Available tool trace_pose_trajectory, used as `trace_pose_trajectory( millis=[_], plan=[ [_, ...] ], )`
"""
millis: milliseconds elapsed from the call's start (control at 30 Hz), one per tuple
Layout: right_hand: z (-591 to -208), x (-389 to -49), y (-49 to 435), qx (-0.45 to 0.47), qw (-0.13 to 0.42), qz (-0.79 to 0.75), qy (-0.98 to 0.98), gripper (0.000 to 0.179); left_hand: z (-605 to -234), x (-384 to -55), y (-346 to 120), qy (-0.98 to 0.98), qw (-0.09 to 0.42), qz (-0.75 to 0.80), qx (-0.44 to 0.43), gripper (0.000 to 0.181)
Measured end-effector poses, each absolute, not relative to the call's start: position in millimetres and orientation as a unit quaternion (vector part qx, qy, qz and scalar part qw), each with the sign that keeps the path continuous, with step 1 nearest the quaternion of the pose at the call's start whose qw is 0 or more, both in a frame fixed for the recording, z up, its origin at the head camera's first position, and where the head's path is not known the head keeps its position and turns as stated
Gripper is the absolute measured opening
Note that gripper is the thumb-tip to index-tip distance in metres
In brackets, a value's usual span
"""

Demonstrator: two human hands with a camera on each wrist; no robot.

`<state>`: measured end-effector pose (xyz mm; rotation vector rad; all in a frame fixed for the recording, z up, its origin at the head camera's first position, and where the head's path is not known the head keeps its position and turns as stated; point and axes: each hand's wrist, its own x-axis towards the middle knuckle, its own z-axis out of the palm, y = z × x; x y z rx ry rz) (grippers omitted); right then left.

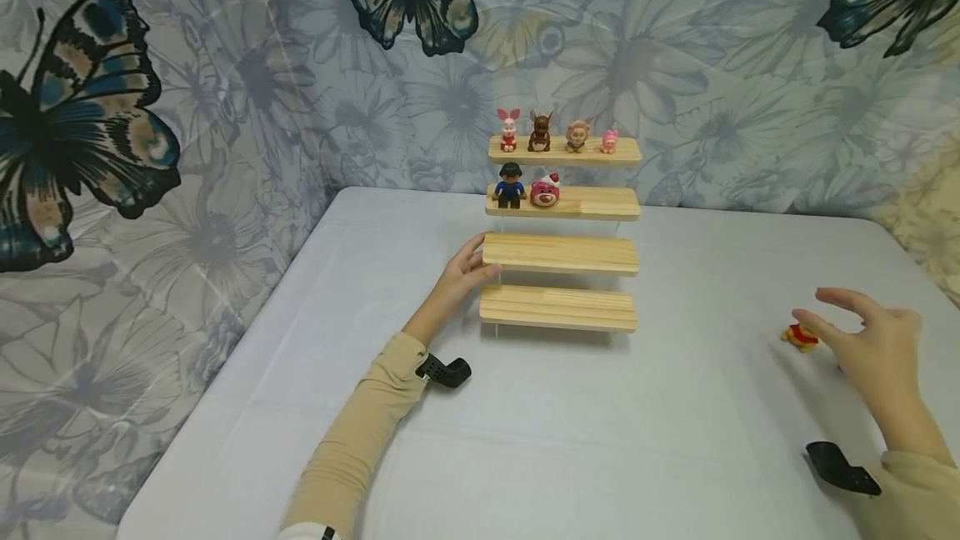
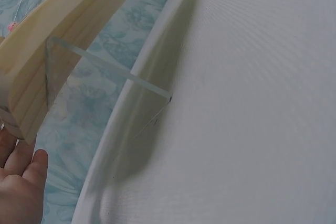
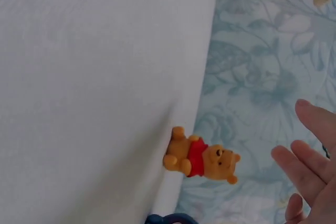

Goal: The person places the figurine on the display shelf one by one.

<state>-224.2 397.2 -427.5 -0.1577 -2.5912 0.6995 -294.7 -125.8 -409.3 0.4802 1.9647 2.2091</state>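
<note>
My left hand [image 1: 467, 272] grips the left end of a tiered wooden display shelf [image 1: 558, 253] at its second board from the bottom, fingers behind and thumb in front. The wrist view on that side shows fingertips against the wooden board [image 2: 31, 82]. At the right of the table, my right hand [image 1: 877, 344] hovers beside a Winnie the Pooh figurine [image 1: 801, 337], thumb and forefinger spread apart. Seen from the right wrist, the figurine [image 3: 197, 157] sits upright in its red shirt, apart from the fingers [image 3: 299, 174]. Nothing is between those fingers.
Several small figurines [image 1: 539, 133] line the top board. A dark-haired toy figure [image 1: 509, 187] and a pink bear figurine [image 1: 545, 191] stand on the board below. Part of a blue object [image 3: 170, 219] shows in the right wrist view. A white cloth covers the table [image 1: 600, 440].
</note>
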Motion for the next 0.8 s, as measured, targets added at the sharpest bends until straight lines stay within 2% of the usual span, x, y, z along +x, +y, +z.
trace_pose_trajectory(
  millis=[100, 167, 400, 567, 800],
  plan=[
    [-438.8, -226.1, 414.7, -0.054, 0.209, 0.237, -0.947, 0.061, -408.2, -294.6, -125.4, 0.653, 0.072, 0.735, 0.165, 0.064],
    [-440.6, -223.7, 417.8, -0.058, 0.202, 0.218, -0.953, 0.065, -406.7, -294.8, -125.0, 0.653, 0.074, 0.736, 0.162, 0.065],
    [-397.4, -197.0, 380.4, -0.115, 0.069, 0.165, -0.977, 0.086, -407.3, -298.9, -126.7, 0.648, 0.081, 0.742, 0.150, 0.066],
    [-382.5, -188.3, 362.7, -0.127, 0.041, 0.178, -0.975, 0.080, -411.2, -299.2, -128.4, 0.645, 0.084, 0.744, 0.155, 0.066],
    [-384.3, -188.0, 358.3, -0.097, 0.079, 0.175, -0.977, 0.064, -411.5, -298.0, -128.4, 0.648, 0.078, 0.742, 0.156, 0.064]
  ],
)
